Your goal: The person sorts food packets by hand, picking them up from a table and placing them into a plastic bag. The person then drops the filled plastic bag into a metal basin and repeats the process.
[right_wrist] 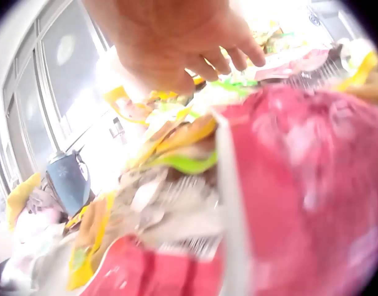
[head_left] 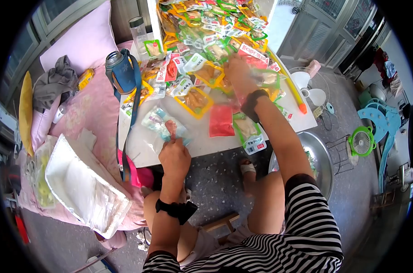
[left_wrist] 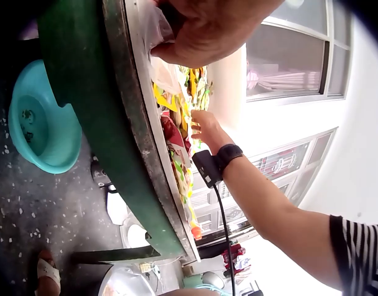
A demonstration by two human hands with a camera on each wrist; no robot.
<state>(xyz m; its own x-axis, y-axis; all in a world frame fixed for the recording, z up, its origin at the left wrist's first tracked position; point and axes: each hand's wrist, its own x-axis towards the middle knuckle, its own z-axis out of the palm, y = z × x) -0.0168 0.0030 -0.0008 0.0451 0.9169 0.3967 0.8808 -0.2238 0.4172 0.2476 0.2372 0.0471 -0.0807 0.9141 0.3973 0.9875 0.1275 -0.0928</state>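
Observation:
The left hand (head_left: pixel 175 157) pinches the near edge of a clear plastic bag (head_left: pixel 157 119) with pale blue print, low over the white tabletop (head_left: pixel 145 154). The left wrist view shows that hand (left_wrist: pixel 207 31) with clear film (left_wrist: pixel 157 28) at its fingers. Farther back, the right hand (head_left: pixel 238 73) reaches over the heap of food packets (head_left: pixel 215 27), blurred in the head view. Seen from the right wrist, this hand (right_wrist: pixel 176 43) has its fingers extended above the packets, and no held item shows. A red packet (head_left: pixel 221 120) and a green-edged packet (head_left: pixel 248 132) lie nearer the front edge.
A blue bottle with a strap (head_left: pixel 121 70) and a clear bottle (head_left: pixel 138 34) stand at the left. A white foam box (head_left: pixel 86 186) rests on the pink bedding. Below the table are a metal basin (head_left: pixel 322 159) at the right and a teal basin (left_wrist: pixel 47 126).

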